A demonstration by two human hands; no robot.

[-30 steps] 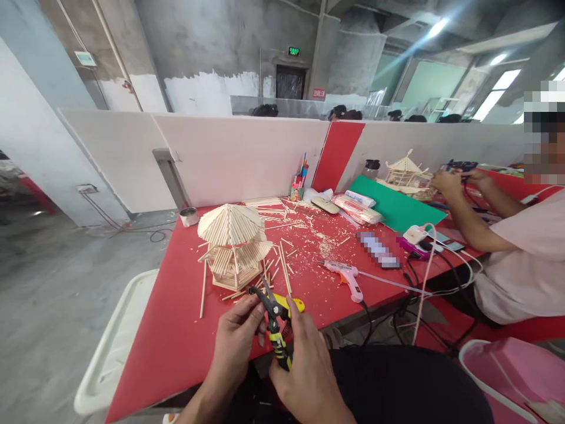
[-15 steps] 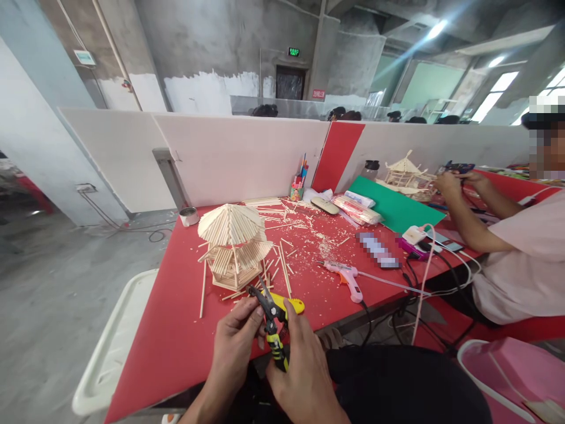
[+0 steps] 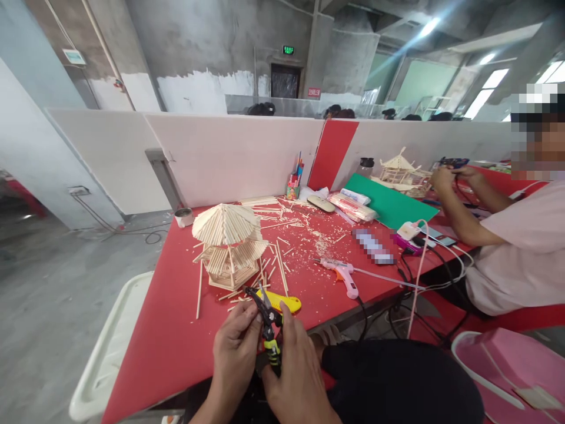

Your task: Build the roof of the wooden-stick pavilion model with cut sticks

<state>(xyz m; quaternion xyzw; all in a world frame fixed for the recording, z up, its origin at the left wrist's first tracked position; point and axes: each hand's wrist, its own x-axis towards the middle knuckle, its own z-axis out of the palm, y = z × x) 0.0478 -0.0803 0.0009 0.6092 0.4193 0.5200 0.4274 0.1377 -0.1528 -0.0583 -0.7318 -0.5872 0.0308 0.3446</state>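
Observation:
My right hand [image 3: 296, 368] is closed around a pair of pruning shears [image 3: 270, 330] with black and yellow-green handles. The shears' jaws are apart and point away from me. Close beside the jaws, my left hand [image 3: 236, 347] has its thumb and fingers pinched together; whatever they hold is hidden. Just beyond the shears, a yellow utility knife [image 3: 286, 303] lies on the red table [image 3: 172, 347]. Behind my hands stands a small pavilion model [image 3: 229, 244] of pale wooden sticks, with a tiered, ribbed roof. Loose sticks [image 3: 280, 268] lie to its right.
A pink glue gun [image 3: 346, 275] with its cord lies right of the knife. Stick scraps, a bag of sticks [image 3: 353, 206], a green board [image 3: 388, 200] and a pen holder [image 3: 293, 187] sit farther back. At right, a co-worker [image 3: 503, 235] handles something near another stick model [image 3: 399, 171].
The view has shifted slightly, so the table's things sit a little farther left. The shears have tilted a little in my right hand, and less of their handles shows. My left hand stays pinched.

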